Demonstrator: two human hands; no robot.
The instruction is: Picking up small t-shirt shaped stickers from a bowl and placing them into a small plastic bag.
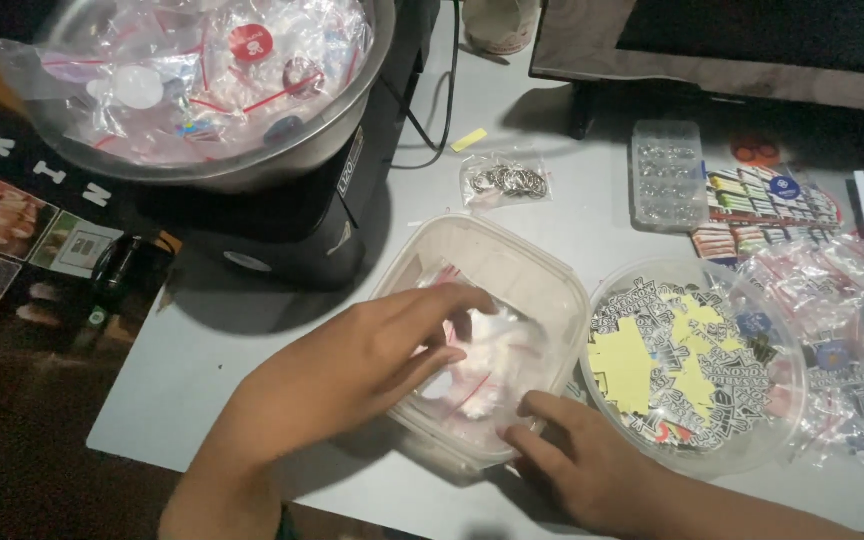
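My left hand (372, 355) reaches into a clear rectangular plastic tub (542, 275) on the grey table, its fingers spread over small clear bags with red strips (487, 370) inside. Whether it grips one I cannot tell. My right hand (572, 455) rests on the table against the tub's near right corner, fingers touching its rim. Just right of it stands a round clear container (782, 400) filled with yellow and black-and-white stickers.
A large steel bowl (362, 110) full of bagged round badges sits on a black machine (292, 225) at the back left. A bag of metal rings (505, 180), a clear compartment box (667, 175), sticker sheets (767, 205) and loose bagged badges (847, 350) lie to the right.
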